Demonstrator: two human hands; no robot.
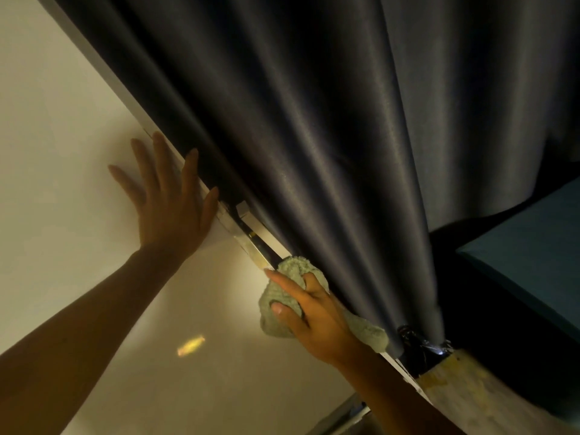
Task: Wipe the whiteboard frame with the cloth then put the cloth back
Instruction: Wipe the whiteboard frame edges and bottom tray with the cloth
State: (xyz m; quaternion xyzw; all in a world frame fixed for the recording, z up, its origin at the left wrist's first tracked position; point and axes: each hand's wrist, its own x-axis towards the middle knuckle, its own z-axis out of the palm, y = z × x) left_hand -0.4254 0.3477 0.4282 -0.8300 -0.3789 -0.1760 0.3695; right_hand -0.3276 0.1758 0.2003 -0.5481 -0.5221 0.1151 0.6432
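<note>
The whiteboard [62, 189] fills the left side, and its grey metal frame [251, 246] runs diagonally from upper left to lower right. My right hand [314, 312] presses a crumpled pale green cloth [292, 271] against the frame's lower stretch, with part of the cloth trailing behind my palm. My left hand [169, 202] lies flat on the board surface, fingers spread, with the fingertips touching the frame's edge higher up.
A dark grey curtain [314, 120] hangs right against the frame and covers its outer side. A teal cushion or bed edge [533, 246] sits at the right. The board's bottom corner and a rail [342, 412] show at the lower middle.
</note>
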